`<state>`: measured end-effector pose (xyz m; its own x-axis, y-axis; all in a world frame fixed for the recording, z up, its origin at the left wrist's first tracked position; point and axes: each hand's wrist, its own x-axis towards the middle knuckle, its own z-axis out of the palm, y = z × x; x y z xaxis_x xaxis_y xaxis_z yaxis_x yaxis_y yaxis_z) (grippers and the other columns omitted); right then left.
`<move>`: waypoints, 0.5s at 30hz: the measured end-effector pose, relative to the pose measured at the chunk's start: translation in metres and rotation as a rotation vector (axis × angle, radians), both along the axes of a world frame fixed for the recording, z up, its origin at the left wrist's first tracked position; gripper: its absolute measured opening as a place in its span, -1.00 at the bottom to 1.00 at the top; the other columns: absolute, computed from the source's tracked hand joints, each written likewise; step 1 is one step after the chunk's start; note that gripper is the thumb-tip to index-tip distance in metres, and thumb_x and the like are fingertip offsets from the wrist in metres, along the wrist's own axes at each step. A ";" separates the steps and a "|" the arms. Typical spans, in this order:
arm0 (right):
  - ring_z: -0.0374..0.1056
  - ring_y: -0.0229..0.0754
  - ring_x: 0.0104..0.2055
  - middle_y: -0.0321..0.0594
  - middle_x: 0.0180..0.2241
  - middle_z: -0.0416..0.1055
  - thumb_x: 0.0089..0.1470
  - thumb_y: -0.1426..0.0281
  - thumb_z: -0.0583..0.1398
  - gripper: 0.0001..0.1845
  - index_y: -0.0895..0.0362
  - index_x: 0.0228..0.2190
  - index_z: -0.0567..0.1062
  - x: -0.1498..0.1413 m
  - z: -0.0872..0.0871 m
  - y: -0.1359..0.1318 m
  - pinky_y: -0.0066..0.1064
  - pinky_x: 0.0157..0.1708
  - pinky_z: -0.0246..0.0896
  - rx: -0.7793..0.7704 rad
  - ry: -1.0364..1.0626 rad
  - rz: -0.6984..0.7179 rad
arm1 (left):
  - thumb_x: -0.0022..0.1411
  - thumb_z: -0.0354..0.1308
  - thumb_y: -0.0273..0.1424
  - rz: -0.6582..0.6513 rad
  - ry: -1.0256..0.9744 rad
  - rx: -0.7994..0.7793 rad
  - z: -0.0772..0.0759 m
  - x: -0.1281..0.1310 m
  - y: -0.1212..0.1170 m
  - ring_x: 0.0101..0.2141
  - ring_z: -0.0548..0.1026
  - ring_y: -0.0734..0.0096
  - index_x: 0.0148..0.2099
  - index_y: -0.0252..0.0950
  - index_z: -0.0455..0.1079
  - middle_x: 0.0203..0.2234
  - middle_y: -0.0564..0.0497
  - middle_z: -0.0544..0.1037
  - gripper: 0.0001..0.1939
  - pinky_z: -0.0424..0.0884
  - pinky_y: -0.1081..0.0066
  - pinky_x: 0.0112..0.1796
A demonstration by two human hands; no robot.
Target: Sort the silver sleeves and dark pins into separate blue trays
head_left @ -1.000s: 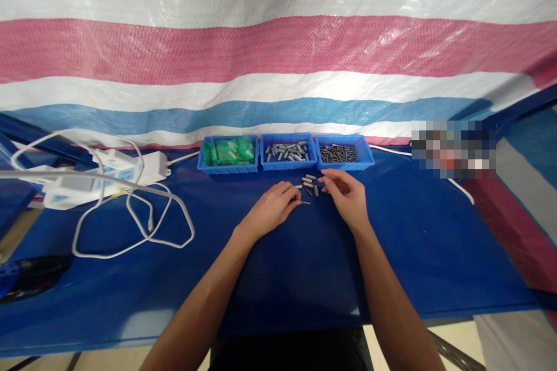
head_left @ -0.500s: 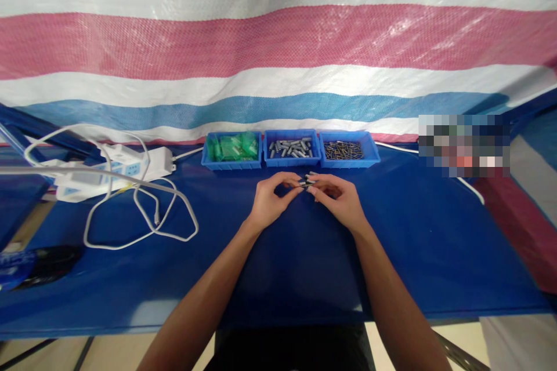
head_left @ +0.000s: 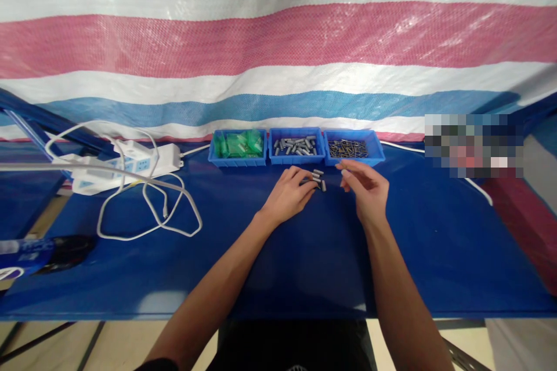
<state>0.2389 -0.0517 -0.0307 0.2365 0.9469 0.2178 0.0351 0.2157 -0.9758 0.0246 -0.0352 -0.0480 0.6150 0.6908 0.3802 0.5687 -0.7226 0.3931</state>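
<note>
My left hand (head_left: 289,194) lies on the blue table cover (head_left: 304,249) with its fingers curled onto a small heap of grey cylinders (head_left: 318,179). To the right of that heap my right hand (head_left: 366,188) hovers, fingers loosely bent and apart, nothing visible in them. Behind both hands stand three small blue trays in a row: the left tray (head_left: 237,146) holds green plastic parts, the middle tray (head_left: 296,146) holds grey cylinders, and the right tray (head_left: 353,148) holds thin dark pins.
A white power strip (head_left: 126,163) with looped white cables (head_left: 152,208) lies at the left. A dark object (head_left: 65,246) sits at the left edge. A striped red, white and blue tarp (head_left: 278,58) hangs behind the table. A blurred patch (head_left: 472,145) is at the right.
Half a second ago both hands met above the heap, pinching a small part together. Now they have parted: the left went down onto the heap, the right drew away to the right.
</note>
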 end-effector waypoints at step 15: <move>0.49 -0.24 -0.40 -0.16 0.00 0.62 0.13 0.34 0.38 -0.59 -0.05 0.03 0.58 0.008 -0.011 0.006 -0.36 -0.45 0.37 0.018 0.001 0.021 | 0.47 0.14 -0.36 0.060 -0.129 -0.137 0.000 0.001 0.001 -0.06 0.42 0.15 -0.07 -0.29 0.46 -0.09 -0.14 0.54 -0.88 0.41 0.16 -0.01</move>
